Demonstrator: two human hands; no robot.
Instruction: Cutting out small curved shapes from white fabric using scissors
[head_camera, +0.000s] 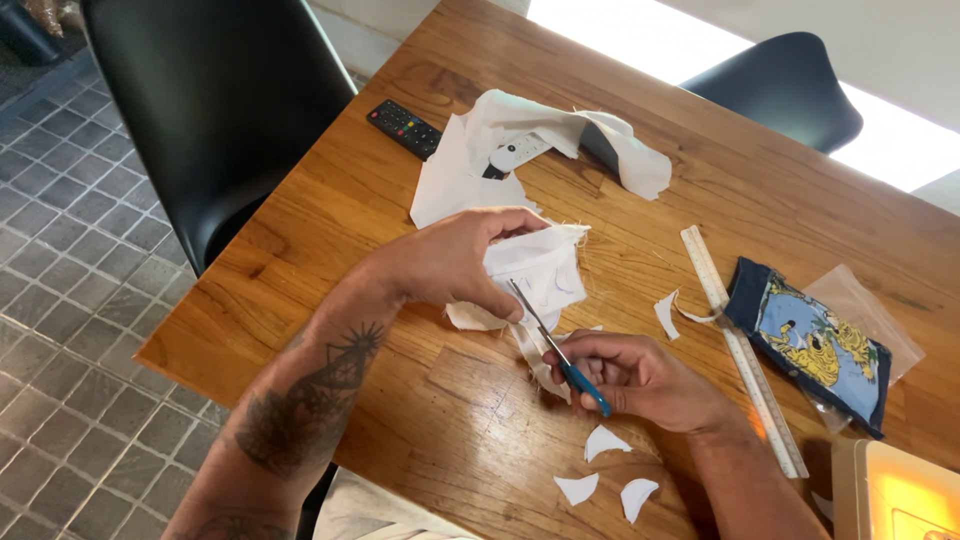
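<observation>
While seen from above over a wooden surface (420, 400), cutting white cloth with small scissors. Left hand (450, 262), tattooed forearm angled in from lower left, fingers closed around a folded piece of white fabric (540, 272) lifted just above the surface, with marked outlines faintly showing on it. Right hand (635, 375) lying low on the surface, wrist coming in from lower right, fingers curled through the blue handles of the scissors (555, 350), blades pointing up and left into the fabric's lower edge. Judged partly done: three curved white cut pieces (603, 440) lying near the right hand, two more scraps (668, 314) beside a long ruler (745, 355), yet more outlines apparently uncut on the held piece. Further back, a larger crumpled white cloth (520, 140) draped over a white remote, a black remote control (403, 127) just beside it. At right, a patterned blue pouch (815, 345) on a clear plastic bag. Black chairs at the surface's far sides.
</observation>
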